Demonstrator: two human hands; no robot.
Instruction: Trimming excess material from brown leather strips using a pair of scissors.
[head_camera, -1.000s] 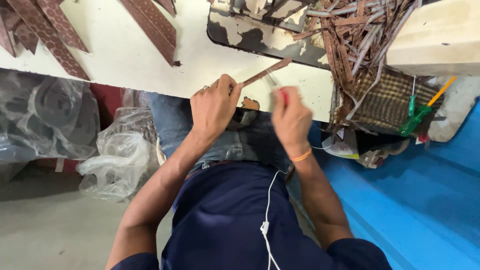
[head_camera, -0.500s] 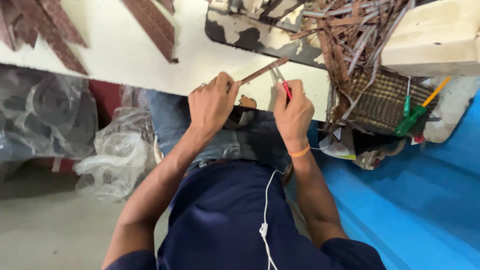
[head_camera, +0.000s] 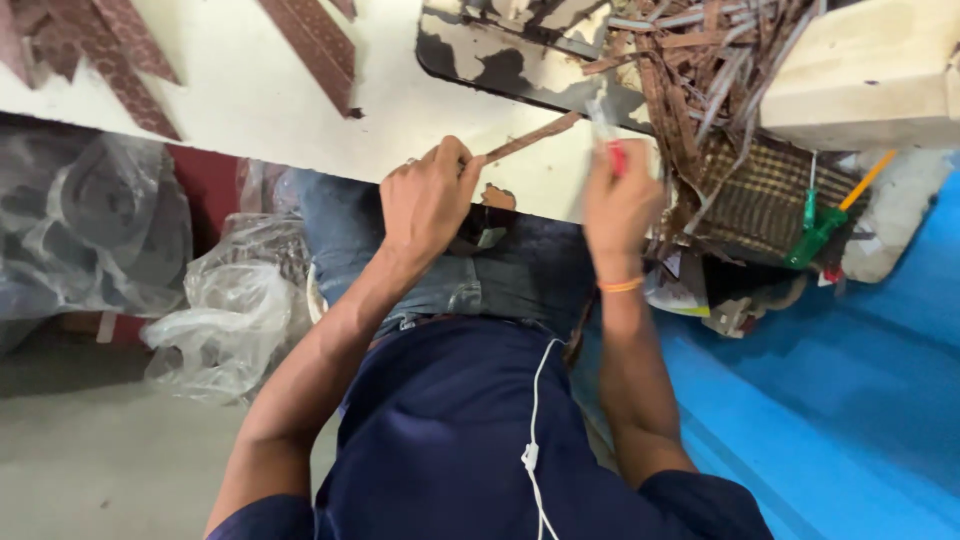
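Note:
My left hand (head_camera: 428, 196) pinches one end of a thin brown strip (head_camera: 532, 137) that slants up to the right over the white tabletop (head_camera: 240, 95). My right hand (head_camera: 620, 200) is closed around a small cutting tool with a red handle (head_camera: 612, 150), its pale blade pointing up just right of the strip's far end. The right hand is blurred. An orange band circles my right wrist.
More brown strips (head_camera: 310, 40) lie on the table's far side. A dark worn board (head_camera: 520, 60) and a heap of strip offcuts (head_camera: 700, 70) sit ahead. A woven basket (head_camera: 765, 195) with a green tool (head_camera: 815, 225) stands at right. Plastic bags (head_camera: 225, 320) lie at left.
Both hands have shifted up toward the table. The right hand has raised the red-handled tool closer to the strip's end.

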